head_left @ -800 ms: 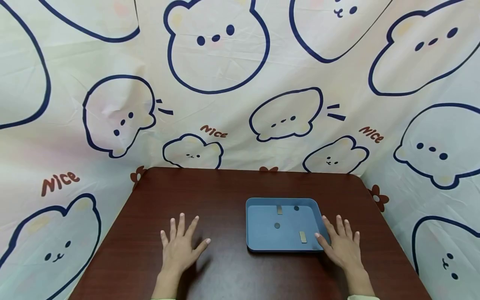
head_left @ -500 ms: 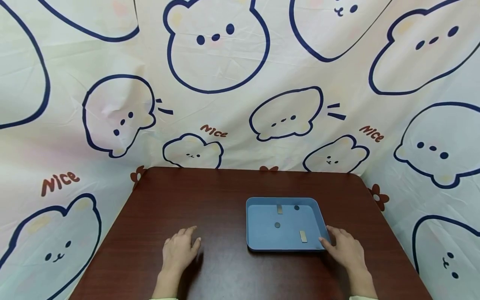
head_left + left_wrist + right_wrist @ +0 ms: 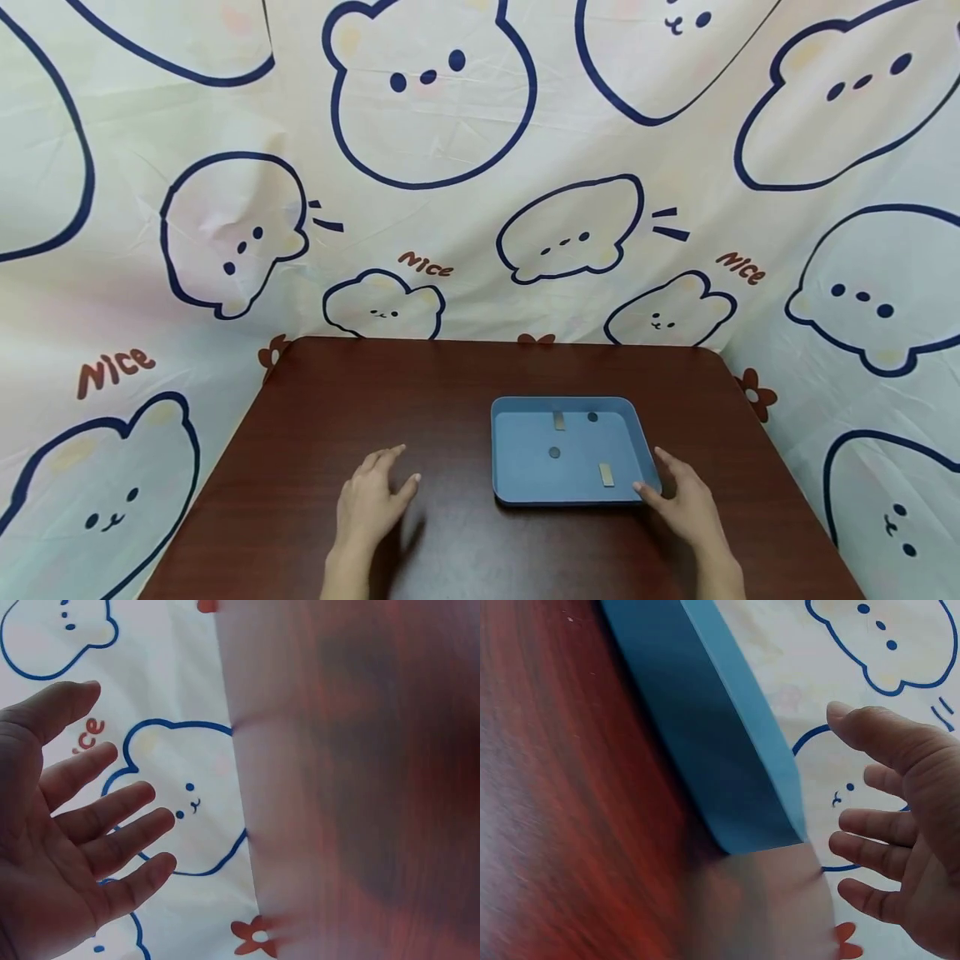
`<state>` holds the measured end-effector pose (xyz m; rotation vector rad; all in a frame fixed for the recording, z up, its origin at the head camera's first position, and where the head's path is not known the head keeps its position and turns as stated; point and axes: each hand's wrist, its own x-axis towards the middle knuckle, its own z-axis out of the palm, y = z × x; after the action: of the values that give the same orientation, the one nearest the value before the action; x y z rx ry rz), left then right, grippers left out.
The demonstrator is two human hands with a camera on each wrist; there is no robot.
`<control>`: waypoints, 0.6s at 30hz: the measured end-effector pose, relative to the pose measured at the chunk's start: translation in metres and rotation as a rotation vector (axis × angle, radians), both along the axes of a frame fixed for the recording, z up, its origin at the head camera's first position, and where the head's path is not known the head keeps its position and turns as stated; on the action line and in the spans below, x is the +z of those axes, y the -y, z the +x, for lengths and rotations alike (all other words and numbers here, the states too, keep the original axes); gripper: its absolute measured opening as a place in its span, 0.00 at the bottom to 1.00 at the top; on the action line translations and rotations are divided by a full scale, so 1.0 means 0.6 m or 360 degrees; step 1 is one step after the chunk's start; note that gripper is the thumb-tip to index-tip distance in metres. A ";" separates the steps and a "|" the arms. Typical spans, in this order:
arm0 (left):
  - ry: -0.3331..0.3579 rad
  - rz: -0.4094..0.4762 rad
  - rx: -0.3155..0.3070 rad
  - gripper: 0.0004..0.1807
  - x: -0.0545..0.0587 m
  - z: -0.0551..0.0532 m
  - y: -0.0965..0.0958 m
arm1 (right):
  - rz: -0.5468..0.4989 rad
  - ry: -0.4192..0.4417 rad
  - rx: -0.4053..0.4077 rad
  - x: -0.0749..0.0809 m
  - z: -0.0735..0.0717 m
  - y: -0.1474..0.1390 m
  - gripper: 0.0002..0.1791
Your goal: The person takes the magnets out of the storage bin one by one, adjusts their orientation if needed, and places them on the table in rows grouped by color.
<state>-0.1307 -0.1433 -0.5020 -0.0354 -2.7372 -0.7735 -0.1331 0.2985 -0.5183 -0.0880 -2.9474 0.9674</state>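
A shallow blue tray lies on the right half of the dark wooden table. In it are two small round grey discs, a nearer disc and a farther disc, and two small pale rectangular strips, a far strip and a near strip. My right hand is at the tray's right side, thumb tip over the near right corner, fingers relaxed and holding nothing. Left of the tray, my left hand hovers with fingers loosely extended and nothing in them; its palm shows in the left wrist view.
The dark red-brown table has rounded far corners. A pale cloth printed with blue-outlined bears stands behind it and along both sides.
Both hands have turned from spread fingers, palms down, to a more sideways pose with fingers drawn together. The left hand has shifted slightly right. The tray and its pieces stay put.
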 end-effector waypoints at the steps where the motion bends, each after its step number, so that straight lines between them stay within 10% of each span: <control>1: 0.0000 0.0028 -0.0001 0.28 0.002 -0.001 -0.004 | -0.0037 -0.0016 -0.0008 -0.004 -0.001 0.001 0.44; 18: 0.0002 0.0176 -0.0273 0.28 -0.005 -0.022 -0.090 | -0.0404 0.0041 -0.0167 -0.051 -0.006 -0.004 0.42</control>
<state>-0.1440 -0.0894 -0.5049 -0.2487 -2.7134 -0.9694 -0.1367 0.3007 -0.5491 -0.2613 -2.7925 1.3268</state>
